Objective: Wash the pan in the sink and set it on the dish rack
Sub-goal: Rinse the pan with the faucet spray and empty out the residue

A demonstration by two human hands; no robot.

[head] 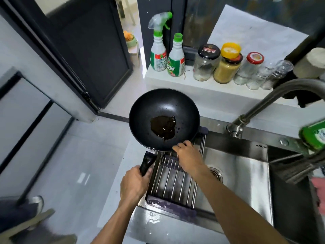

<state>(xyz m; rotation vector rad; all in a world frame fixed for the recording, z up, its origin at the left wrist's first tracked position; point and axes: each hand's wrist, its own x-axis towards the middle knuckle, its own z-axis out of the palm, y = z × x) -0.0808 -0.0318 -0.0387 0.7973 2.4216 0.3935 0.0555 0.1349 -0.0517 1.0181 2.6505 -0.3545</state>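
Pan [164, 118], black, sits at the far-left corner of the sink [246, 166], partly over the counter [112, 166] and partly over the far end of the rack [174, 180]. Dark brown liquid [164, 127] pools in the pan's middle w/ a thin run toward the near rim. Can't tell if the pan rests on the rack or is held just above it.

Left hand [134, 184] grips the pan's handle [146, 163], fingers curled round its near end, handle pointing back toward the person. Right hand [189, 156] is at the pan's near-right rim, fingers bent, tips touching the rim edge; can't tell whether they pinch it or only rest on it.

Rack is metal rods w/ dark end bars, lying across the sink's left part. Drain [215, 174] shows just right of the right forearm. Faucet [263, 104] arcs over from the far-right side of the sink.

On the ledge [175, 81] behind: spray bottle [158, 50] and a green-cap bottle [176, 59] side by side, then jars [226, 67] in a row to the right. Green bottle [314, 137] at the right edge, blurred. A shoe [37, 203] shows on the floor at lower left.
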